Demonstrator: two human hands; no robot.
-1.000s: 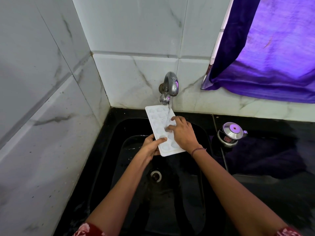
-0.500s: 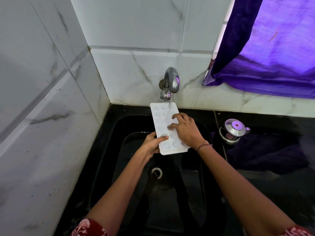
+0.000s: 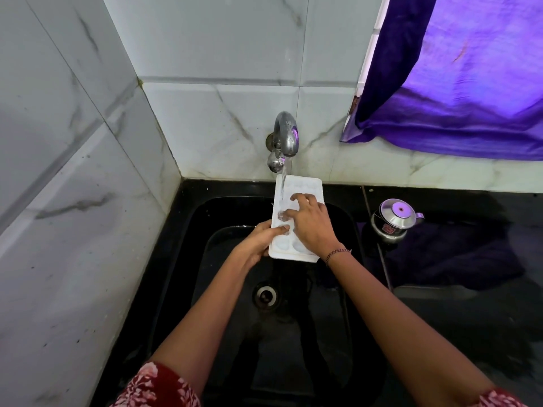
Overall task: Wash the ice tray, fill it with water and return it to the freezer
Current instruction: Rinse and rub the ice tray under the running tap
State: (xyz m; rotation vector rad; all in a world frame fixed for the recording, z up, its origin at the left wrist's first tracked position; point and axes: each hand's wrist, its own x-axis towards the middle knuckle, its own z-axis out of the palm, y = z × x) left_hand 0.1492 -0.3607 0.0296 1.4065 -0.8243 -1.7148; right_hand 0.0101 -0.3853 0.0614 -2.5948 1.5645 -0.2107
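A white ice tray with round cups is held over the black sink, under the chrome tap. Water runs from the tap onto the tray's left cups. My left hand grips the tray's near left edge, thumb on top. My right hand lies on the tray's upper face with its fingers spread and pressing into the cups. The tray's right near part is hidden under that hand.
The sink drain lies below the tray. A steel pot with a lid stands on the black counter to the right, on a dark cloth. Marble tiles wall the left and back. A purple curtain hangs at upper right.
The tray has turned straighter under the tap, so the stream now falls on its left side. My right hand's fingers have moved across the cups. My left hand keeps its grip.
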